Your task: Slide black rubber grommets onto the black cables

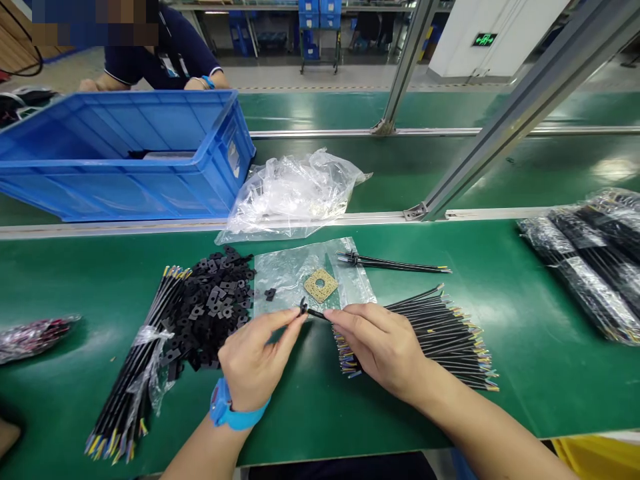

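My left hand (pixel 253 363), a blue strap on its wrist, pinches a small black plastic piece (pixel 303 305) at one end of a short black cable (pixel 317 314). The cable itself is between the fingertips of my right hand (pixel 383 343); its far end is hidden by that hand. Left of my hands lies a heap of small black square pieces with holes (pixel 217 303). Under and beyond my right hand, many cut black cables (pixel 445 333) with coloured wire ends are fanned out. A few cables with black pieces on them (pixel 400 264) lie farther back.
A tan square sponge with a hole (pixel 313 294) sits on a flat clear bag (pixel 275 263). A tied cable bundle (pixel 133 373) lies left, wrapped cables (pixel 595 273) right. Behind are a crumpled plastic bag (pixel 300 190), a blue crate (pixel 150 190), a metal post (pixel 480 147) and another person (pixel 185 50).
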`<action>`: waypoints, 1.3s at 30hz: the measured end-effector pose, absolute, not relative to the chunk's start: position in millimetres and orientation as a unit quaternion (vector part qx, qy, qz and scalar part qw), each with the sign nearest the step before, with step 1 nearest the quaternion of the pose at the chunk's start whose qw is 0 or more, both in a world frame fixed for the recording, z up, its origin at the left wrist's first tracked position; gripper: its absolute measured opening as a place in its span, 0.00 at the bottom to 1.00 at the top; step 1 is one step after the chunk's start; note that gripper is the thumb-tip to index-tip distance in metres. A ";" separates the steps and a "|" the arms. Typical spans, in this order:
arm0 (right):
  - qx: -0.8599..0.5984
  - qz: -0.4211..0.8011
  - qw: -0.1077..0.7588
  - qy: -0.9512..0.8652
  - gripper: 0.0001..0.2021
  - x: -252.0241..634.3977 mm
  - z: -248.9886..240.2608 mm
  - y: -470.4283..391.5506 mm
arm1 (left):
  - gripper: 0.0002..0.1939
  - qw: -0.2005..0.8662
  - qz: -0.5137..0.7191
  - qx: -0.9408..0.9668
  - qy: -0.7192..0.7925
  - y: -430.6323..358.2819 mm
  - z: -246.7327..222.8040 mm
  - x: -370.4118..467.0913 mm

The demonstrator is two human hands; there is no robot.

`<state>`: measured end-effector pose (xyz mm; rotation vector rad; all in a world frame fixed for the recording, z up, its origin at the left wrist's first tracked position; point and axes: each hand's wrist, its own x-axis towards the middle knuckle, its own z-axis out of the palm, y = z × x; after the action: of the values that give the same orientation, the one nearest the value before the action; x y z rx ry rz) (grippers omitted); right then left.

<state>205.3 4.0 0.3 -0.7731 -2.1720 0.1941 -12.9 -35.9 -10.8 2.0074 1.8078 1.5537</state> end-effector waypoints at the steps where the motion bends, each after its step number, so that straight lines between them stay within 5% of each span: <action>1: -0.311 0.084 0.411 -0.853 0.12 204.8 0.3 4.3 | 0.04 0.028 0.501 0.648 0.573 -36.0 -10.5 -11.6; 8: -0.288 -0.004 0.415 -0.863 0.12 215.4 6.0 5.4 | 0.21 0.408 0.535 0.476 0.566 -26.6 -3.6 -9.9; 11: -0.265 0.000 0.409 -0.873 0.12 220.3 7.4 3.9 | 0.23 0.490 0.514 0.466 0.527 -24.0 -3.1 -12.6; 23: -0.285 0.188 0.399 -0.851 0.08 208.5 10.3 1.4 | 0.07 0.325 0.519 0.650 0.450 -22.3 4.2 -15.7; 39: -0.282 0.268 0.342 -0.855 0.14 206.2 2.5 -4.2 | 0.07 0.275 0.492 0.715 0.413 -23.9 2.9 -9.2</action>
<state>206.2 -4.2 2.5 -0.7340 -2.2235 0.6982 -9.2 -23.9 2.9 1.9230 1.1110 1.3213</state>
